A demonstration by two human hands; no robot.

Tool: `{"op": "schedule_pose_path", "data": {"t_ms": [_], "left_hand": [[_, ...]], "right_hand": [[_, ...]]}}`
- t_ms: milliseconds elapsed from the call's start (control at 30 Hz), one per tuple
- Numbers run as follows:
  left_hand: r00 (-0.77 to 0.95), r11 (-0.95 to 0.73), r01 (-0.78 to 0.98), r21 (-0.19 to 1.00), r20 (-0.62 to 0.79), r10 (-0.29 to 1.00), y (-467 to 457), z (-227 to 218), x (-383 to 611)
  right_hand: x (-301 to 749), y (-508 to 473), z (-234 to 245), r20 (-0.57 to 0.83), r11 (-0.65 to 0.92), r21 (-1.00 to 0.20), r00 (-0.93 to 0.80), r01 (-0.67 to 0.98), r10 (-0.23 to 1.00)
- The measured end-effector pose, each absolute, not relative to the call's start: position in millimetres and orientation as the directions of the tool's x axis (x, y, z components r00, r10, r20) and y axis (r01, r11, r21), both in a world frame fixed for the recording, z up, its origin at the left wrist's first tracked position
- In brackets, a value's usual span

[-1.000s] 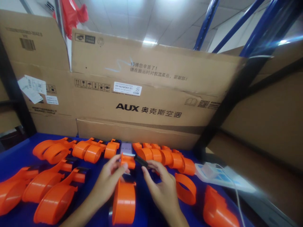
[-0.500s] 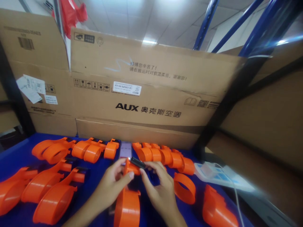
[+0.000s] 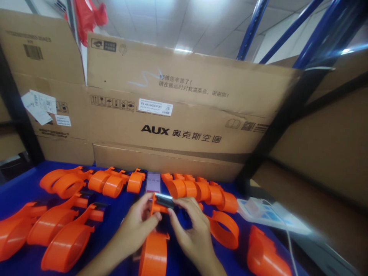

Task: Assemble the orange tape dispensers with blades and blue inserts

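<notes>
My left hand [image 3: 138, 226] pinches the upper end of an orange plastic tape dispenser [image 3: 153, 251] that stands between both hands over the blue table [image 3: 17, 188]. My right hand [image 3: 191, 232] has its fingers closed on a small black and silver blade piece [image 3: 166, 201] at the dispenser's top end. Both hands meet at that top end, thumbs close together. The dispenser's round body hangs toward the bottom edge of the picture.
Several orange dispensers [image 3: 66, 234] lie at the left and in a row [image 3: 198, 189] at the back. An orange ring [image 3: 227, 230] and a shell [image 3: 264, 255] lie at the right. A phone [image 3: 153, 182] lies behind my hands. Big cardboard boxes [image 3: 178, 111] wall the back; a power strip [image 3: 267, 214] sits right.
The hands have drawn closer together and the black blade piece has moved onto the top end of the dispenser. The dispenser has dropped a little lower in view.
</notes>
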State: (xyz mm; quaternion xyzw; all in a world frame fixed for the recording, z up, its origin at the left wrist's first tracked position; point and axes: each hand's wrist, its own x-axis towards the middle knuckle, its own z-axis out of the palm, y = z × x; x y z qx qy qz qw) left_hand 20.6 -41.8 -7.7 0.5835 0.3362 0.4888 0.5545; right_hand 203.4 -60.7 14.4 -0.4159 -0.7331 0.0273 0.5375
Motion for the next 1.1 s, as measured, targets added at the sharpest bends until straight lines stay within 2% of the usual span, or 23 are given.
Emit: {"op": "schedule_pose_path", "data": {"t_ms": [733, 1100], "left_hand": [[0.200, -0.144, -0.135, 0.980, 0.170, 0.965, -41.4, -6.1, 22.2], [0.254, -0.219, -0.070, 0.973, 0.230, 0.940, -45.3, 0.2, 22.4]], "right_hand": [[197.8, -62.3, 9.3, 0.773, 0.656, -0.489, -0.063, 0.575, 0.632], [196.9, -67.0, 9.2, 0.798, 0.653, -0.387, -0.118, 0.651, 0.591]]}}
